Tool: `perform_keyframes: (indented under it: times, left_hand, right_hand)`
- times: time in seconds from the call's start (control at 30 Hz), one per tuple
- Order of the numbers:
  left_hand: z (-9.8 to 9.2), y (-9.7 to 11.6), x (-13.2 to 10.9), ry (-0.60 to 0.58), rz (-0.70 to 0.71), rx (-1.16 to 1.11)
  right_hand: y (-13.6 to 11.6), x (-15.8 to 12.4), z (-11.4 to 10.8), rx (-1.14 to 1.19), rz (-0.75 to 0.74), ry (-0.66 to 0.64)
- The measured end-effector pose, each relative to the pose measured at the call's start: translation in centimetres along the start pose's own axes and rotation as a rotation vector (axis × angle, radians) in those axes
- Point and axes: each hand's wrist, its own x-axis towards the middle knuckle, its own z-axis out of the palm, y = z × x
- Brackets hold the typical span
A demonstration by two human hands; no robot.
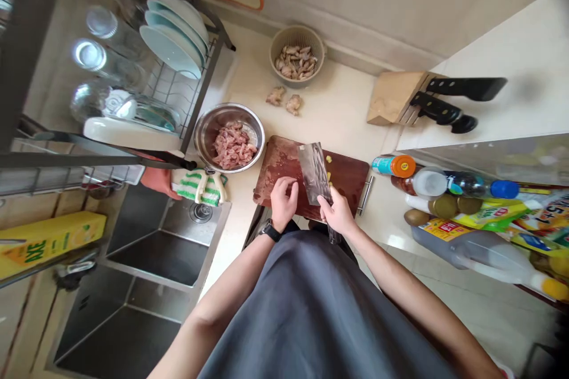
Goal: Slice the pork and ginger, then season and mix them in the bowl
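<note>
My right hand (338, 212) grips the dark handle of a wide metal cleaver (313, 169). The blade is held over a reddish-brown cutting board (278, 163), and its face looks wet and streaked. Small yellow pieces, perhaps cut ginger (329, 159), lie on the board just right of the blade. On the left side of the board is my left hand (284, 201), apart from the blade. Its fingers are curled in and closed, with nothing visible in them. A dark watch is on that wrist.
Left of the board stands a metal bowl (201, 139) of sliced raw meat (235, 147). Behind are two ginger knobs (293, 105) and a colander (276, 47) of pale pieces. A knife block (393, 96), bottles (471, 183), a dish rack (213, 71) and a double sink (155, 275) surround the counter.
</note>
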Motion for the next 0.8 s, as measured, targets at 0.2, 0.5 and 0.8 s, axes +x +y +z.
perform_keyframes:
  times: [0.2,0.5,0.8]
  left_hand:
    - [-0.3,4.0,2.2,-0.432,-0.704,-1.013]
    - [0.7,3.9,0.5,-0.183,-1.056,-1.191]
    - [5.6,2.4,0.4,0.256,-0.192,-0.217]
  right_hand:
    - [-0.3,0.1,0.7,0.602,0.075,-0.186]
    - [2.7,0.1,-1.6,0.646,0.016,0.015]
    - [9.5,-0.5,-7.5,0.346,0.088,0.219]
